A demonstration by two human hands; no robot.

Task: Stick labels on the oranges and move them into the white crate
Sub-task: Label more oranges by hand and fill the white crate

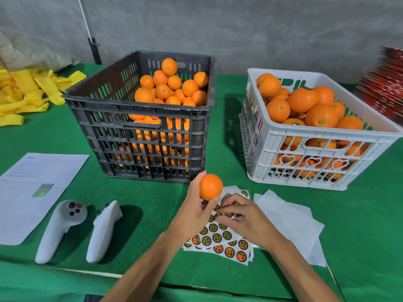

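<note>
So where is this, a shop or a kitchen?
Probably neither: it looks like a fruit packing station. A black crate and a white crate hold oranges, sheets of round labels lie on the green table, and yellow foam sleeves are piled nearby.

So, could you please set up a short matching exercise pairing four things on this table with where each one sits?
Things:
1. dark crate
2. white crate
3. sticker sheets
4. held orange

Places:
A. in the left hand
B. at the table's right, holding oranges
C. flat on the green cloth under the right hand
D. middle of the table, behind the hands

Pairs: 1-D, 2-B, 3-C, 4-A
</note>
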